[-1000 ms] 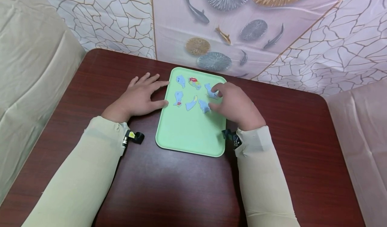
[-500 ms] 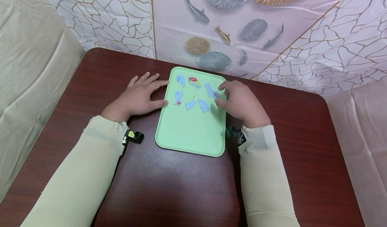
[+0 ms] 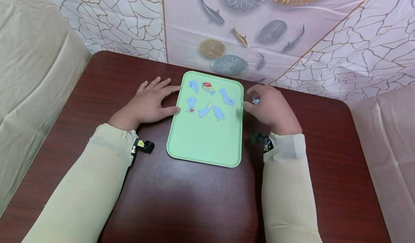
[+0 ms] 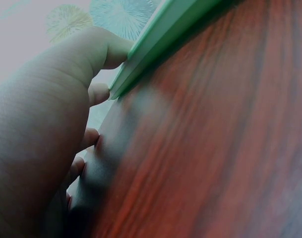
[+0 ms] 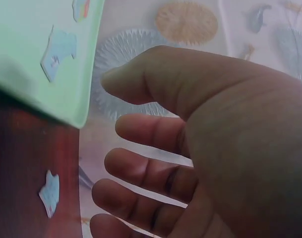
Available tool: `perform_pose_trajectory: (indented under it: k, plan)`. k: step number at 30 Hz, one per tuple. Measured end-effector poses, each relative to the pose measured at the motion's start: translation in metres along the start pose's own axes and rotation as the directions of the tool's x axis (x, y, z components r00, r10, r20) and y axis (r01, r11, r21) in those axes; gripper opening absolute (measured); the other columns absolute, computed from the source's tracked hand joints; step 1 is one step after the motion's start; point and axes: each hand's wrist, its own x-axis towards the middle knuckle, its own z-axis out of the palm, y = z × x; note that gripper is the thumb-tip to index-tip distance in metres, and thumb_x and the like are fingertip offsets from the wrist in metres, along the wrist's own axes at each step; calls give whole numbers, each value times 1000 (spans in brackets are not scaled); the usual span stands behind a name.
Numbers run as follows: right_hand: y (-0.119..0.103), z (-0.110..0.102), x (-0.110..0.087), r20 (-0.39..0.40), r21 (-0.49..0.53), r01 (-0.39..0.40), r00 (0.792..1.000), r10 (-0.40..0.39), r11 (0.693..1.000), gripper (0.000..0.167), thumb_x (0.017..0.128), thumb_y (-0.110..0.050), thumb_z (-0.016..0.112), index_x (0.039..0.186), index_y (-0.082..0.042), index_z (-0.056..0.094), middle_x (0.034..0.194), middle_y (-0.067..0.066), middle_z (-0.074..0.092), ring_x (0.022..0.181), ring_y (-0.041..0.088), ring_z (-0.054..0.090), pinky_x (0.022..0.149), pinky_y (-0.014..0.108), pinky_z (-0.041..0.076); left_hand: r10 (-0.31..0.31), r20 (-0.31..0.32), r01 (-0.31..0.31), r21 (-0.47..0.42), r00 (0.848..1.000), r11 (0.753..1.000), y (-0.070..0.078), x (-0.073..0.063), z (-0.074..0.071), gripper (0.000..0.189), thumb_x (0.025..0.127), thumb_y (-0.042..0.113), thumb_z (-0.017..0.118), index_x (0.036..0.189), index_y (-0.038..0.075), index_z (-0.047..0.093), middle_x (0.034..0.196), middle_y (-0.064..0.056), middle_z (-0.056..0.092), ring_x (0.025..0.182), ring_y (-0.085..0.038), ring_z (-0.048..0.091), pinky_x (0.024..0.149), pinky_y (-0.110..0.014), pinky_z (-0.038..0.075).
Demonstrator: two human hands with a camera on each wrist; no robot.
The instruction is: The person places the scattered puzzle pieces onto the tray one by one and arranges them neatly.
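Observation:
Several light-blue puzzle pieces lie apart on the far half of a green tray (image 3: 204,142). Among them are a red-and-yellow piece (image 3: 208,88) and, near the right rim, a blue piece (image 3: 227,97). My left hand (image 3: 146,104) lies with fingers spread, thumb and index fingertip at the tray's left rim. Just off the right rim, my right hand (image 3: 272,108) hovers with loosely bent fingers and nothing between them. Below it, another blue puzzle piece (image 5: 50,194) lies on the table; the head view shows only a bit of it past the hand.
The dark red-brown table (image 3: 181,203) extends around the tray. Behind its far edge hangs a patterned cloth (image 3: 181,30) printed with fish and round shapes. Plain pale cloth (image 3: 35,77) borders the left side, with more on the right.
My right hand has moved right, from over the tray's right-hand pieces to beyond its rim. A blue piece now shows under it on the table. The left hand and the tray have stayed put.

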Motion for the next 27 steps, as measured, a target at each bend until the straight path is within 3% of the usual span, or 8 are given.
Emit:
perform_pose_trajectory:
  k: [5,17,27]
  plan:
    - [9,-7,-4,12,16,-50,999,50,999,48,104,-33,74,144,-6,69,140,19,72,128,38,67,109,62,55,-2,2,2,2,1000,1000,0,0,0,80,106,68,63,177,40,37,190,-9,19,178,-41,4,139,-71,1]
    - [25,-16,-6,4,3,-99,995,99,995,52,104,-39,74,143,-5,69,137,19,75,127,39,70,109,62,55,0,-1,0,-1,1000,1000,1,-1,-2,80,106,68,63,176,40,38,190,-9,20,178,-42,5,139,-72,1]
    - [43,-22,-9,41,-25,-137,990,137,990,63,102,-43,78,149,-4,64,140,24,71,126,43,66,108,65,53,-2,1,2,-2,1000,1000,0,-1,-1,80,106,68,63,177,41,37,190,-9,20,178,-41,5,139,-71,1]
